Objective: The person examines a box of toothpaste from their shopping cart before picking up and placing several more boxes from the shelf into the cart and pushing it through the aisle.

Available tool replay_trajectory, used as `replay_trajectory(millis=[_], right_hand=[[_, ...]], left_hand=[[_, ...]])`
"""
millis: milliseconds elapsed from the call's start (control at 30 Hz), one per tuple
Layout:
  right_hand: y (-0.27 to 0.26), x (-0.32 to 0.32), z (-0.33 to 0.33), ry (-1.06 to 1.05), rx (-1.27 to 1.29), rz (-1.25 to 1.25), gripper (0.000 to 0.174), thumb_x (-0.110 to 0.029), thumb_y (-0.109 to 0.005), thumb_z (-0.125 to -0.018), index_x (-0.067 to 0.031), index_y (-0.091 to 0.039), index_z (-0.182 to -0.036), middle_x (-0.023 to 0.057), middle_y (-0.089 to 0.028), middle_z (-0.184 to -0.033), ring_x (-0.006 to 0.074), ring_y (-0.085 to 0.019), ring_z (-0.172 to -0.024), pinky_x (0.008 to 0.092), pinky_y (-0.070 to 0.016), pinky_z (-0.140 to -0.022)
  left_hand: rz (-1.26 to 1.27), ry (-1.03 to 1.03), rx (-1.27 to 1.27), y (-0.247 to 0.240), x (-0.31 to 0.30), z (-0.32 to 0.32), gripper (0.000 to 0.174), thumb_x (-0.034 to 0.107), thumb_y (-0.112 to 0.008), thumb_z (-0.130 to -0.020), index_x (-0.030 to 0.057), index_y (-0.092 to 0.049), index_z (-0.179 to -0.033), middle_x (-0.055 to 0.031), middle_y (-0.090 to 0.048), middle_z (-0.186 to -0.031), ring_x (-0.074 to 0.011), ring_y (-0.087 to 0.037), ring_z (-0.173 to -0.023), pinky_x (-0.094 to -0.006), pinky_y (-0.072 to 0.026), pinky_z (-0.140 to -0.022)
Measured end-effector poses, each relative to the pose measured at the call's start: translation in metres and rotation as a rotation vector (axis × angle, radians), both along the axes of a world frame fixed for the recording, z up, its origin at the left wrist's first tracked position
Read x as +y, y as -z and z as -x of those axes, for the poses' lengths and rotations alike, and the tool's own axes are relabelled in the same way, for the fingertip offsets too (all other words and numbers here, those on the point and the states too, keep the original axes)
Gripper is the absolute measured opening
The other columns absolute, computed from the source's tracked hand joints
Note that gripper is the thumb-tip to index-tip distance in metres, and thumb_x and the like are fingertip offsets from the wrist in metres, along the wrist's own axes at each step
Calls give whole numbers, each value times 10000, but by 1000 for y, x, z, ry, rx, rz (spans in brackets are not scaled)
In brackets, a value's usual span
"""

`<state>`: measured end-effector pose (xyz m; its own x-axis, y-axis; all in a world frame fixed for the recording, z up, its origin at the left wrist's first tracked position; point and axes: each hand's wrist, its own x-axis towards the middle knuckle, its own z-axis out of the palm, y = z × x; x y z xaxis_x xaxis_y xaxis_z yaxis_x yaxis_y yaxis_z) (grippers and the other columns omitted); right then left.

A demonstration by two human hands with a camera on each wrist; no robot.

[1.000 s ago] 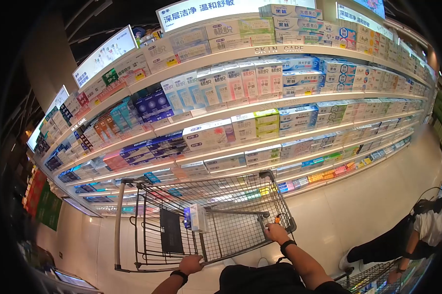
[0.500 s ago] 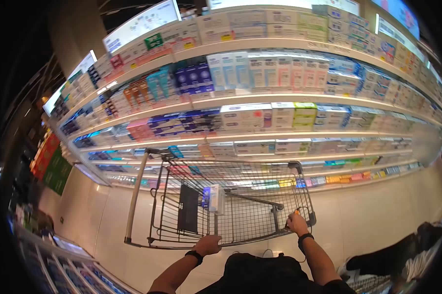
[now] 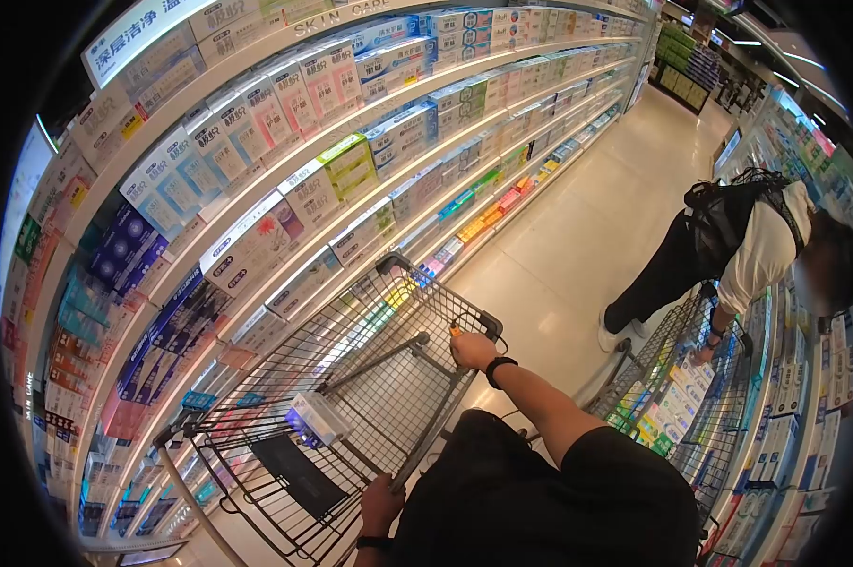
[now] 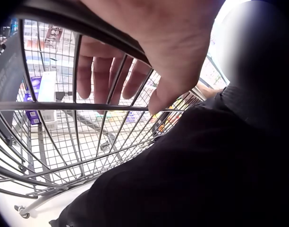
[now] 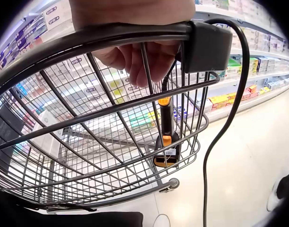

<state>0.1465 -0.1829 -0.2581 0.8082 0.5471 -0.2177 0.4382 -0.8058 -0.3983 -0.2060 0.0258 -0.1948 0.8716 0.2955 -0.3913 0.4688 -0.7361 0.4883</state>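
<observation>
Both hands hold the near side rim of a wire shopping cart (image 5: 135, 31). The left hand (image 3: 383, 506) lies over the rim, its fingers (image 4: 102, 73) hooked down inside the wires and its thumb on the outer side. Farther along the rim, at the corner with the black bumper (image 5: 207, 46), the right hand (image 3: 473, 351) wraps over it with bent fingertips (image 5: 144, 71) inside. A white and purple box (image 3: 318, 419) sits in the cart beside the black panel (image 3: 299, 475). Below the right fingers hangs a black and orange handheld device (image 5: 167, 118).
Shelves of boxed goods (image 3: 256, 113) run along the cart's far side. To the right, a person in dark trousers (image 3: 653, 269) bends over another wire cart (image 3: 634, 378) holding several boxes. Tiled floor (image 3: 577, 217) stretches down the aisle. A black cable (image 5: 225, 127) loops outside the cart corner.
The head view has swung right, bringing the other person, the second cart and the aisle further into sight. The cart appears more slanted. Both hands keep hold of its rim.
</observation>
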Motion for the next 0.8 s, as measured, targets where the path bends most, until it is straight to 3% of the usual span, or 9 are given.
replay_trajectory(millis=[200,300,333,600,800], right_hand=[[4,0,-3,-51,-13,32,191,-207,-557,-812,-41,-638,-861,186,-662,-800,365,-643,-777,483,-511,-707],[-2,2,-2,-62,-48,-15,227,-279,-582,-858,-63,-652,-862,179,-662,-780,375,-639,-766,489,-505,-683],[-10,2,-1,-65,-30,-34,161,-206,-605,-810,-68,-660,-871,179,-670,-805,362,-648,-779,465,-515,-682],[-7,0,-6,-160,18,-161,121,-107,-613,-824,-6,-660,-869,215,-654,-768,386,-646,-710,449,-507,-625],[-10,7,-6,-181,50,-103,147,-101,-602,-816,-11,-673,-908,204,-658,-767,373,-646,-717,428,-511,-639]], left_hand=[[36,84,73,-7,4,-6,328,253,-656,-784,50,-600,-1036,-161,-643,-958,-366,-613,-902,-468,-498,-777],[21,94,45,-4,8,-1,348,218,-640,-781,38,-579,-1072,-170,-635,-963,-369,-608,-915,-473,-494,-785],[13,88,26,-5,7,0,355,206,-635,-779,35,-573,-1083,-173,-633,-962,-370,-606,-920,-474,-493,-786],[26,-16,196,-22,1,-6,344,132,-605,-769,31,-571,-1096,-159,-609,-963,-344,-593,-965,-460,-484,-822],[-2,-47,191,-18,1,0,342,188,-620,-782,38,-550,-1082,-155,-591,-1001,-342,-590,-944,-475,-489,-800]])
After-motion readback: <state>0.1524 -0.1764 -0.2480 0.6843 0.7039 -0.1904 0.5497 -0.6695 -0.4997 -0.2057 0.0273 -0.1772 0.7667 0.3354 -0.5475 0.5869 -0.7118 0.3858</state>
